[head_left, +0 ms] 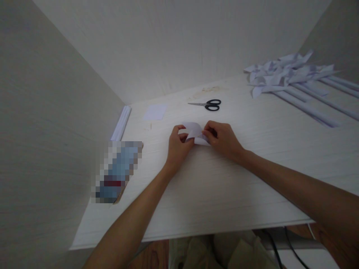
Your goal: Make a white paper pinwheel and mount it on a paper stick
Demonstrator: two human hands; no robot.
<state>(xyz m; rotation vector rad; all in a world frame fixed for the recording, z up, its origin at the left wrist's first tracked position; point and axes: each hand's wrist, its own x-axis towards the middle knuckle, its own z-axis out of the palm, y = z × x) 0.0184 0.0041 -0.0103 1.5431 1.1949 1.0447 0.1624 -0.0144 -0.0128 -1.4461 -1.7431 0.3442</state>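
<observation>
Both hands met over a small curled piece of white paper (195,133) near the middle of the pale wood-grain bench (224,186). The left hand (177,146) had its fingers closed on the paper's left edge, thumb on top. The right hand (223,139) pinched the right edge, fingers curled tight around it. The paper arched upward between them, its lower edge touching the bench.

Beyond the hands lay black-handled scissors (207,104), blades closed and pointing left. A flat white paper square (155,112) sat to their left. White rolled paper tubes (122,122) lay along the left wall. At the far right, a heap of folded white paper pinwheels on long rolled paper sticks (291,74) was spread over the bench, well apart from the hands.
</observation>
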